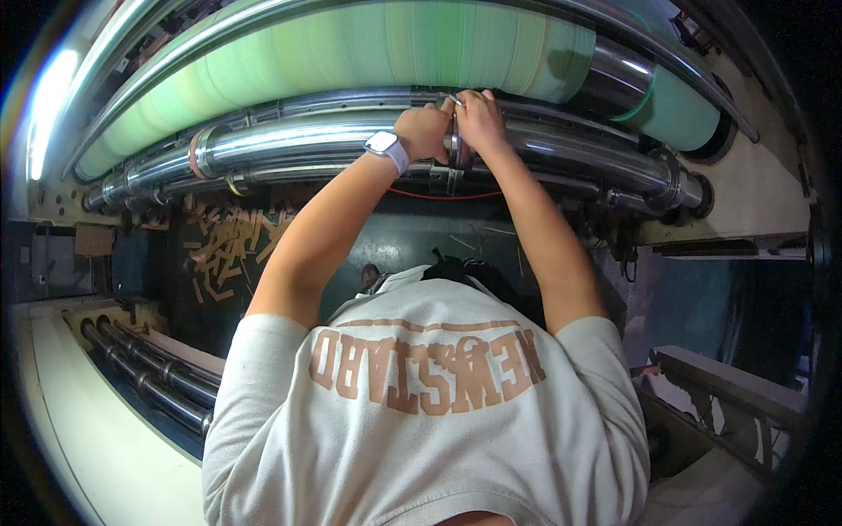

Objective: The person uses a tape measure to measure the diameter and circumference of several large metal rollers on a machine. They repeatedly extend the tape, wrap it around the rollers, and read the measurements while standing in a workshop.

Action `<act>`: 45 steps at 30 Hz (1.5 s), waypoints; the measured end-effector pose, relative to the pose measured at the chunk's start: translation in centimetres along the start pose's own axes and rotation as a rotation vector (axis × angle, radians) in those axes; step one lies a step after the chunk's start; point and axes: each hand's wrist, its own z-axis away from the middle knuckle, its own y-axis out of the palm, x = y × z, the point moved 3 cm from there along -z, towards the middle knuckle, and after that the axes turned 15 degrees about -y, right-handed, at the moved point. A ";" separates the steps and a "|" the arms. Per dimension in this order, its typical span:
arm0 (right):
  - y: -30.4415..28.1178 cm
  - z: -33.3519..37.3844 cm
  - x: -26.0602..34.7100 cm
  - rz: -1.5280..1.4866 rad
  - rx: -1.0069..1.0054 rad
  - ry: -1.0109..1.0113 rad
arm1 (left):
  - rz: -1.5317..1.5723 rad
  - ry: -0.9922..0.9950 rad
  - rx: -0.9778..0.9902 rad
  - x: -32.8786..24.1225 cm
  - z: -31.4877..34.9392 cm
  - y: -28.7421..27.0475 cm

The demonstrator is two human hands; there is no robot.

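Both my hands meet at a ring-shaped collar [459, 151] on a long polished metal roller [329, 134]. My left hand [423, 131], with a pale watch [381, 142] on its wrist, is closed against the left side of the collar. Its fingertips are partly hidden, so what they grip cannot be made out. Close beside it, my right hand [480, 121] is curled over the top of the collar. A thin, shiny metal rod [455, 101] shows at its fingers, between the two hands; its exact kind is unclear.
Beyond my hands lies a wide green-banded cylinder [377, 53], with a metal bar [210, 37] alongside. Another collar [202, 153] sits farther left on the roller. Brown scrap strips [232, 245] litter the floor below. More dark rollers [149, 373] are at the lower left.
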 end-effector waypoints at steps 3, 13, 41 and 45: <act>0.0 -0.3 0.2 -0.025 0.083 0.092 | 0.007 0.000 0.012 0.0 -0.3 -0.3; 0.1 0.3 0.7 -0.016 -0.024 0.036 | 0.026 -0.015 -0.025 0.2 0.3 0.4; -4.8 5.3 5.9 -0.114 0.464 -0.223 | 0.414 -0.987 0.441 27.1 27.2 26.7; -4.5 5.0 5.7 0.016 0.494 -0.260 | 0.544 -1.182 0.548 29.0 30.6 25.6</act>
